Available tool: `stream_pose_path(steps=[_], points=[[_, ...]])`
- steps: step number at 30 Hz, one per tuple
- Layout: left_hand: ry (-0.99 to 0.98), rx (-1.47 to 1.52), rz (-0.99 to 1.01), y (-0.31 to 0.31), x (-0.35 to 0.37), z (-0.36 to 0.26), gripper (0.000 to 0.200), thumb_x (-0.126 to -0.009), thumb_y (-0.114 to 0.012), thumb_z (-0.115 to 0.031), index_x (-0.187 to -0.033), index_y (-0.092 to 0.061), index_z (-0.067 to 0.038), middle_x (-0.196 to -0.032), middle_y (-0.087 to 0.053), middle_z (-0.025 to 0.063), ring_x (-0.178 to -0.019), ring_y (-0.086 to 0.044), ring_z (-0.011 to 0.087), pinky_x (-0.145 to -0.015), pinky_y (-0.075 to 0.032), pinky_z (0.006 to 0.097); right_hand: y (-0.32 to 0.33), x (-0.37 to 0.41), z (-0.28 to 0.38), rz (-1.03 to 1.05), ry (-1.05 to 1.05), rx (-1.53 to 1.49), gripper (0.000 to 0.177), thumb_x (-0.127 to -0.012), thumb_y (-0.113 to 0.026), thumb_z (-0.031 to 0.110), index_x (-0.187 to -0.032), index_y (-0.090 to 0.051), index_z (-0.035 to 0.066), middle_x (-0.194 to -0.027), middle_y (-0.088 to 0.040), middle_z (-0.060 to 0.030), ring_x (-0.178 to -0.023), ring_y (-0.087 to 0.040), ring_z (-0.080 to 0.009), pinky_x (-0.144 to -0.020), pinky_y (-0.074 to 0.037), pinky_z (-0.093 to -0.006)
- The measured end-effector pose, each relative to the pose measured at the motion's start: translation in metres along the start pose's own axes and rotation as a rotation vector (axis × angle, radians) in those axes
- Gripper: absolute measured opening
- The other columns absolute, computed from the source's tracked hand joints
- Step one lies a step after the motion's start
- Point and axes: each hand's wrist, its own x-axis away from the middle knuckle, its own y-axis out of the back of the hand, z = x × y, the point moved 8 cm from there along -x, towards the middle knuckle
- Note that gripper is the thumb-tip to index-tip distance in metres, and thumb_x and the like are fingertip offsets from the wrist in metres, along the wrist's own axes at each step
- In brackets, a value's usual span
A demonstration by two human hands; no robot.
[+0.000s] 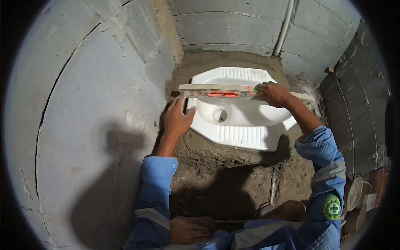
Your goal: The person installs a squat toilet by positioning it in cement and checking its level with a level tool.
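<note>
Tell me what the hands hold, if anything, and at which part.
The right hand holds the spirit level near its right end, across the squat pan. The left hand grips nothing; it rests on the pan's left rim.

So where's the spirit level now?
Head view, centre: the spirit level lies across the white squat pan, right hand holding its right part.

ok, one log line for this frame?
left hand: open, on squat pan left rim | right hand: holds spirit level across pan | pan sits in mortar
</note>
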Motion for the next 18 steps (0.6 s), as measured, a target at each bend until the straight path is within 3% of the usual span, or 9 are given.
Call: stream_pose_path(steps=[2,3,4,6,8,10,11,15,18], points=[[-0.032,0.021,-0.026,0.000,0.000,-0.001,0.058,-0.087,-0.072,-0.025,-0.139,-0.054,-0.010,-0.134,-0.060,0.0166,-0.125,-0.056,0.0382,-0.103,-0.046,0.0455,0.005,0.012,0.003,0.043,-0.048,0.002,0.074,-0.084,-0.074,0.031,-0.149,-0.043,0.014,-0.119,-0.067,-0.0226,-0.108,-0.065,-0.0413,-0.093,-0.051,-0.0484],[-0.034,0.017,-0.033,-0.001,0.000,-0.001,0.058,-0.087,-0.072,-0.025,-0.139,-0.054,-0.011,-0.135,-0.059,0.0164,-0.125,-0.056,0.0378,-0.104,-0.045,0.0455,0.002,0.014,-0.001,-0.092,0.017,0.000,0.090,-0.079,-0.079,0.037,-0.154,-0.034,0.014,-0.127,-0.061,-0.0241,-0.115,-0.060,-0.0424,-0.100,-0.047,-0.0494],[-0.034,0.011,-0.042,-0.002,0.000,-0.002,0.058,-0.087,-0.073,-0.025,-0.139,-0.054,-0.011,-0.136,-0.058,0.0162,-0.126,-0.056,0.0374,-0.104,-0.045,0.0455,-0.007,0.022,-0.016,-0.089,-0.011,0.001,0.090,-0.079,-0.079,0.037,-0.154,-0.034,0.014,-0.127,-0.061,-0.0241,-0.115,-0.060,-0.0424,-0.100,-0.047,-0.0494],[-0.058,0.051,-0.029,-0.002,0.001,-0.009,0.059,-0.087,-0.073,-0.025,-0.140,-0.054,-0.010,-0.138,-0.057,0.0174,-0.128,-0.054,0.0380,-0.105,-0.044,0.0462,0.013,0.045,-0.014,-0.332,-0.050,0.072,0.094,-0.079,-0.079,0.041,-0.154,-0.033,0.012,-0.131,-0.057,-0.0237,-0.122,-0.054,-0.0427,-0.105,-0.041,-0.0509],[-0.089,0.029,-0.039,-0.003,0.003,-0.013,0.060,-0.087,-0.073,-0.025,-0.141,-0.053,-0.009,-0.138,-0.056,0.0194,-0.129,-0.053,0.0397,-0.106,-0.044,0.0472,0.008,0.068,-0.028,-0.377,-0.114,0.044,0.091,-0.079,-0.079,0.045,-0.153,-0.036,0.011,-0.131,-0.055,-0.0226,-0.125,-0.051,-0.0426,-0.107,-0.038,-0.0520],[-0.127,0.036,-0.039,-0.007,0.004,-0.015,0.061,-0.086,-0.073,-0.025,-0.142,-0.052,-0.009,-0.138,-0.056,0.0210,-0.129,-0.053,0.0407,-0.106,-0.043,0.0476,0.009,0.105,-0.041,-0.673,-0.190,0.059,0.087,-0.081,-0.077,0.047,-0.150,-0.039,0.009,-0.131,-0.054,-0.0230,-0.122,-0.052,-0.0434,-0.106,-0.039,-0.0511],[-0.144,0.049,-0.024,-0.009,0.004,-0.017,0.061,-0.086,-0.073,-0.025,-0.142,-0.052,-0.009,-0.138,-0.056,0.0211,-0.129,-0.053,0.0407,-0.107,-0.043,0.0477,0.008,0.120,-0.043,-0.703,-0.223,0.016,0.078,-0.084,-0.074,0.045,-0.146,-0.044,0.008,-0.132,-0.052,-0.0230,-0.121,-0.052,-0.0440,-0.105,-0.040,-0.0502],[-0.130,0.081,0.021,-0.012,0.008,-0.023,0.061,-0.086,-0.073,-0.024,-0.141,-0.053,-0.009,-0.137,-0.057,0.0215,-0.129,-0.053,0.0408,-0.107,-0.043,0.0478,-0.019,0.158,-0.067,-0.679,-0.456,-0.106,0.062,-0.089,-0.072,0.037,-0.139,-0.052,0.006,-0.133,-0.052,-0.0242,-0.121,-0.052,-0.0446,-0.102,-0.044,-0.0503],[-0.146,0.061,0.016,-0.014,0.010,-0.029,0.059,-0.086,-0.073,-0.024,-0.140,-0.054,-0.009,-0.138,-0.057,0.0209,-0.129,-0.053,0.0400,-0.107,-0.043,0.0474,-0.032,0.169,-0.072,-0.635,-0.507,-0.212,0.056,-0.089,-0.071,0.034,-0.134,-0.057,0.005,-0.130,-0.055,-0.0232,-0.120,-0.054,-0.0426,-0.101,-0.045,-0.0481]])
